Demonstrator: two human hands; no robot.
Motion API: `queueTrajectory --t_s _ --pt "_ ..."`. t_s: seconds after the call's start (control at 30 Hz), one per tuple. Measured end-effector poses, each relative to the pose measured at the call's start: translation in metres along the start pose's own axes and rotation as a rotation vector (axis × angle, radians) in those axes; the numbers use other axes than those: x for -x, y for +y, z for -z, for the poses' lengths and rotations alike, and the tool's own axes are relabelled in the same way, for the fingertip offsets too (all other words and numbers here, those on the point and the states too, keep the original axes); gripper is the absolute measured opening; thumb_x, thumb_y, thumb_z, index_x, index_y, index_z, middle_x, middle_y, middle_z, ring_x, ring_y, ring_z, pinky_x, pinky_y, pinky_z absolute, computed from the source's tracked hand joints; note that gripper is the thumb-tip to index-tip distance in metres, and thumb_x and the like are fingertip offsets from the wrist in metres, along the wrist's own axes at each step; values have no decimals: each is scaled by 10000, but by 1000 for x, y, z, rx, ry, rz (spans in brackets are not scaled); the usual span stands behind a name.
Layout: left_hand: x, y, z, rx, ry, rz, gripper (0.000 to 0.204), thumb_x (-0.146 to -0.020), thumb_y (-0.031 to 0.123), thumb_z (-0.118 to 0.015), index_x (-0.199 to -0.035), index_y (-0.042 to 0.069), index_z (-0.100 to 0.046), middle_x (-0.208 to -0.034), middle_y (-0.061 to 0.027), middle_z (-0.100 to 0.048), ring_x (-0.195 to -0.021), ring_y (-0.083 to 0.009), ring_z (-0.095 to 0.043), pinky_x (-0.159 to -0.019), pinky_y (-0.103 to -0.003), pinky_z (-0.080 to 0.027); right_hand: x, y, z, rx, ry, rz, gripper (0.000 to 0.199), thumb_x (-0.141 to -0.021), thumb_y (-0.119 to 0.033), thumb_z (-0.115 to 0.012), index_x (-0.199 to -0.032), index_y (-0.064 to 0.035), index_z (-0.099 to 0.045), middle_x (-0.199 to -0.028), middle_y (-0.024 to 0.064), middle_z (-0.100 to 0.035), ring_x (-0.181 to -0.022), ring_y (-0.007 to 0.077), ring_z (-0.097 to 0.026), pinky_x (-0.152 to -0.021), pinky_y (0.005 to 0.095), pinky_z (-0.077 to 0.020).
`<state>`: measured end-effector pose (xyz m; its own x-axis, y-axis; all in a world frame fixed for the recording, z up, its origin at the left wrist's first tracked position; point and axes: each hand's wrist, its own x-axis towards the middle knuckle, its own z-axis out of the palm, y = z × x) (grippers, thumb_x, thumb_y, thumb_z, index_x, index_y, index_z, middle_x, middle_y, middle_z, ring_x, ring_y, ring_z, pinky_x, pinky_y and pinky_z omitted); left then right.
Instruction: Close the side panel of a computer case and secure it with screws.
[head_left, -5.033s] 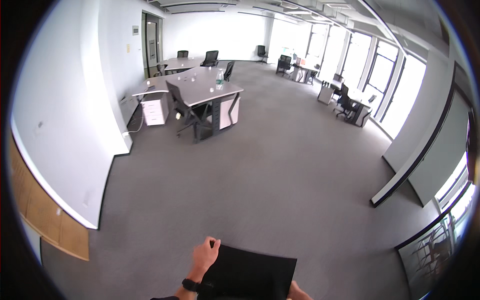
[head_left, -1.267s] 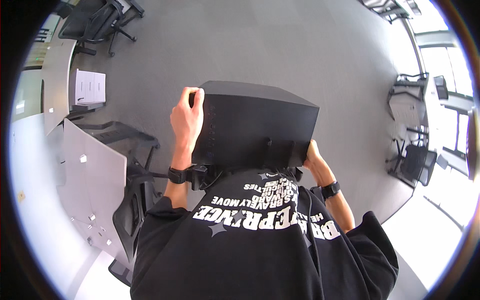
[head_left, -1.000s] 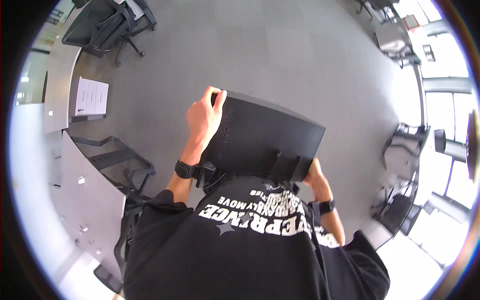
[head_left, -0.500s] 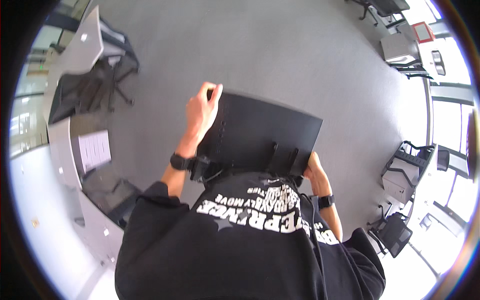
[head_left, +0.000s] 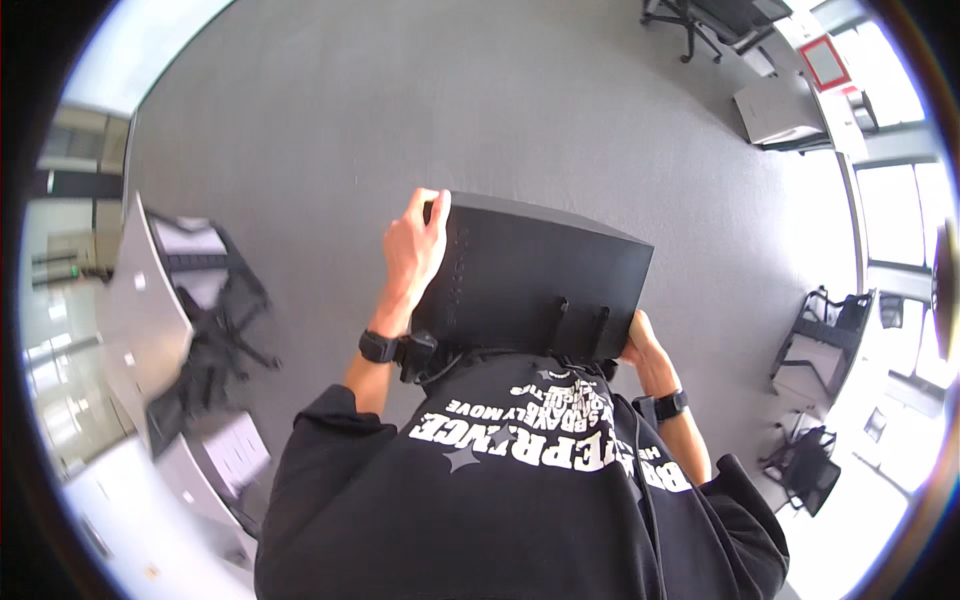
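I carry a flat black computer monitor (head_left: 540, 275) in front of my chest, its back side up with the stand mount showing. My left hand (head_left: 412, 245) grips its upper left corner, fingers curled over the edge. My right hand (head_left: 640, 350) holds the lower right edge, mostly hidden under the panel. Both wrists wear black bands. My black printed sweatshirt (head_left: 520, 490) fills the lower part of the view.
Grey carpet (head_left: 400, 110) spreads ahead. At the left stand a grey desk (head_left: 140, 320) and a black office chair (head_left: 215, 340). More desks and chairs (head_left: 770, 100) sit at the upper right, and black chairs (head_left: 820, 400) by bright windows at the right.
The view has kept turning: the desk and chair at the left slid downward and closer. Both hands keep the same hold on the monitor.
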<state>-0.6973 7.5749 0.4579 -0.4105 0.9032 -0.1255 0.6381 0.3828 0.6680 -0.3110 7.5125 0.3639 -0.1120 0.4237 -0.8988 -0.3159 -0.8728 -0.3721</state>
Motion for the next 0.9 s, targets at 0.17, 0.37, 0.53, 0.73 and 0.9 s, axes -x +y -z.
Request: queueTrajectory --t_s 0.17,0.37,0.53,0.73,0.9 --pt "-149 71 -6 69 3 -122 246 -979 374 -568 -1014 136 -621 -767 -148 -688 -768 -416 -668 -644 -456 -516 -69 -105 -53 -122 45 -9 451 -973 -289 -372 -1140 41 -629 -1122 161 -682 -1009 261 -667 -886 419 -548" --pt "-348 130 -62 42 -17 -137 271 -978 397 -553 -1040 144 -629 -813 -166 -700 -775 -416 -675 -655 -471 -518 -179 -280 -102 -136 29 -2 355 -968 -262 -407 -996 -19 -664 -937 118 -705 -773 233 -687 -686 389 -582" --pt "-463 173 -57 31 -18 -34 324 -993 387 -521 -1046 89 -636 -915 -162 -706 -886 -389 -675 -745 -431 -511 -215 -412 -170 -125 -52 33 372 -975 -213 -389 -1085 32 -645 -1004 147 -708 -854 261 -699 -767 415 -591" --pt "-621 226 -76 68 26 -51 320 -987 385 -511 -1065 101 -635 -930 -153 -709 -882 -399 -670 -745 -443 -510 -288 -556 -232 -43 -8 62 456 -973 -247 -343 -1163 60 -623 -1132 187 -687 -1008 296 -685 -933 432 -552" --pt "-791 258 -112 37 18 -107 305 -980 382 -511 -1054 117 -642 -858 -171 -697 -831 -420 -664 -709 -462 -506 -374 -689 -283 -107 -63 74 452 -988 -257 -326 -1141 28 -641 -1128 151 -698 -997 272 -688 -914 423 -554"
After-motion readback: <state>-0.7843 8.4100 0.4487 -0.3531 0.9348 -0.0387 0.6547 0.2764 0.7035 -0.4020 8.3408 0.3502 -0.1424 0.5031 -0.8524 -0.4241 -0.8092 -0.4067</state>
